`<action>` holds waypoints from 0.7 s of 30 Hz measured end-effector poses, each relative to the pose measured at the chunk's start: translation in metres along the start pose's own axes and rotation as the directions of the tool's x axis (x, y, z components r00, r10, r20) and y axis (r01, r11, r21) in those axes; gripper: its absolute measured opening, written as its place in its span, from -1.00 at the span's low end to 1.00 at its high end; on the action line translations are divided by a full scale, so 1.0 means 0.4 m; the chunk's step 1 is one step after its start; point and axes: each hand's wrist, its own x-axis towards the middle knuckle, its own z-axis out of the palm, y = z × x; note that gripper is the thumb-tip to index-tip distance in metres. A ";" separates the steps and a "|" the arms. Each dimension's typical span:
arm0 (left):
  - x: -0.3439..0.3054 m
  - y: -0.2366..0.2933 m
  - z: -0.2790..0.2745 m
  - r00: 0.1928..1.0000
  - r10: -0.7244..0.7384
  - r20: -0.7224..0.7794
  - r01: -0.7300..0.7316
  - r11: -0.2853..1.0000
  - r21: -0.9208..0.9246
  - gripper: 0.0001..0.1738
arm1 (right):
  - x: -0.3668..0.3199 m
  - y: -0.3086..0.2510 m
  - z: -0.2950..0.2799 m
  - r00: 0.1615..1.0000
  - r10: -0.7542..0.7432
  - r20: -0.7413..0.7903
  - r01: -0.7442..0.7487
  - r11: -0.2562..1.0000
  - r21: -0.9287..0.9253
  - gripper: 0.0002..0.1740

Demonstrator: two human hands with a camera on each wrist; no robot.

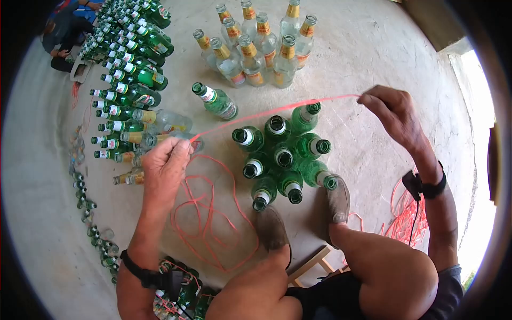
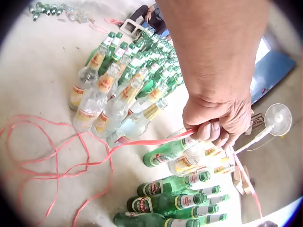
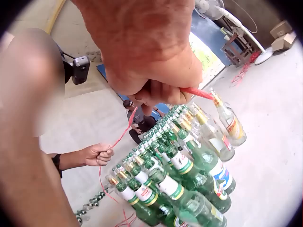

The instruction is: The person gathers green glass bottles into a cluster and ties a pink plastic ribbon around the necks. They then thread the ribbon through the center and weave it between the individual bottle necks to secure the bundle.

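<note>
A pink plastic string (image 1: 277,109) stretches between both hands over a tight cluster of upright green bottles (image 1: 282,140). My left hand (image 1: 166,162) pinches it with thumb and curled fingers, left of the cluster. My right hand (image 1: 394,113), raised to the right, grips the other end. In the left wrist view the string (image 2: 147,142) passes through the left fist (image 2: 215,123). Loose loops of it lie on the floor below that hand. The right wrist view has the string (image 3: 196,92) leaving the curled right fist (image 3: 156,82).
A single green bottle (image 1: 216,101) stands beyond the cluster, and clear bottles (image 1: 256,58) stand behind it. Rows of bottles (image 1: 133,80) fill the left, near a crouching person (image 1: 64,34). My shoes (image 1: 272,229) flank the cluster's near side. A pink string heap (image 1: 408,221) lies at right.
</note>
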 end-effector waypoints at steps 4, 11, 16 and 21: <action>0.089 -0.097 0.120 0.989 -0.034 -0.142 0.027 0.998 -0.056 -0.71 | 0.095 0.129 0.082 0.999 0.040 0.028 -0.042 0.997 0.069 -0.67; 0.113 -0.366 0.240 0.966 -0.138 -0.221 0.141 0.990 0.001 -0.65 | 0.081 0.358 0.317 0.936 0.226 0.269 -0.248 0.967 0.052 -0.68; 0.103 -0.428 0.296 0.985 -0.040 -0.171 0.064 0.988 0.138 -0.63 | -0.009 0.357 0.380 0.906 0.347 0.242 -0.405 0.877 0.258 -0.67; 0.097 -0.449 0.326 0.977 -0.133 -0.169 0.114 0.987 -0.117 -0.66 | -0.075 0.382 0.425 0.874 0.402 0.273 -0.476 0.820 0.317 -0.65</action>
